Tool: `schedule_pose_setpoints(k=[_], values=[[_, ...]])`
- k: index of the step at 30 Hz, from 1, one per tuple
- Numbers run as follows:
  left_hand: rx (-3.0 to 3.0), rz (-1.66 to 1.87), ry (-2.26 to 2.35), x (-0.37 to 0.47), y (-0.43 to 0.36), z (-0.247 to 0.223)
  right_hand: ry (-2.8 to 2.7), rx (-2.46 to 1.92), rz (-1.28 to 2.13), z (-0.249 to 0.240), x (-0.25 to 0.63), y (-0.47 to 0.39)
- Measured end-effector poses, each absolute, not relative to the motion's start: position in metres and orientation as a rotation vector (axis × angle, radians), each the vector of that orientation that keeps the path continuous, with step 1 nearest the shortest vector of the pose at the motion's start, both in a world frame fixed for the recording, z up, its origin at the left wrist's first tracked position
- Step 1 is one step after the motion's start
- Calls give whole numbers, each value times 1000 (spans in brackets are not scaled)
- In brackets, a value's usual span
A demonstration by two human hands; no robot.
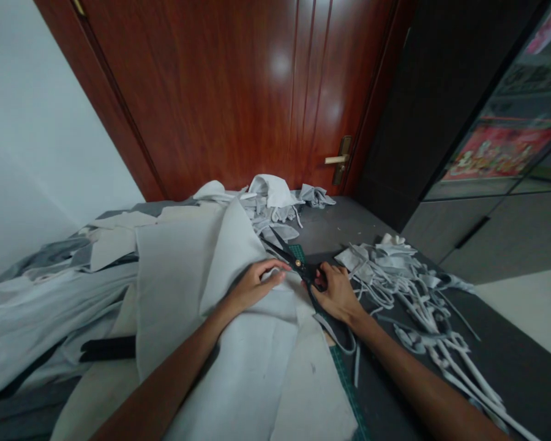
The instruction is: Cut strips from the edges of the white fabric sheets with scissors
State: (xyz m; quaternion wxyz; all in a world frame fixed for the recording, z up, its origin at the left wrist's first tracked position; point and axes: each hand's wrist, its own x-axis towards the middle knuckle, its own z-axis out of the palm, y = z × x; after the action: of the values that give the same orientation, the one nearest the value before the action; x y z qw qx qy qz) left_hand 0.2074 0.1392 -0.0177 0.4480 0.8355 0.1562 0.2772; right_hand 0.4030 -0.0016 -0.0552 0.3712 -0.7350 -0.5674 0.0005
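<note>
Black scissors point(298, 263) sit between the hands, blades parted, beside the upper edge of the white cloth point(257, 355). Right hand point(338, 291): closed around the handles. Left hand point(254, 285): thumb and fingers nearly together, apparently pinching the cloth. Hazard: left fingertips rest just beside the blades and could be nicked; loose folds could slip between the blades, causing a crooked or unintended cut

Reddish-brown door point(220, 92) with brass handle point(342, 160), beside dark cabinet point(399, 128)
</note>
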Motion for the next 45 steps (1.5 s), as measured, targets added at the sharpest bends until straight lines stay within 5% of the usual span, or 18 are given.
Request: schedule_pose_setpoints(k=[23,45], values=[[2093,468,250,206,147,-18,-1356,-1737,316,-41,405,-9],[1694,1164,610,211,160,-38,-1643,-1995,-44,-52,396,-8]])
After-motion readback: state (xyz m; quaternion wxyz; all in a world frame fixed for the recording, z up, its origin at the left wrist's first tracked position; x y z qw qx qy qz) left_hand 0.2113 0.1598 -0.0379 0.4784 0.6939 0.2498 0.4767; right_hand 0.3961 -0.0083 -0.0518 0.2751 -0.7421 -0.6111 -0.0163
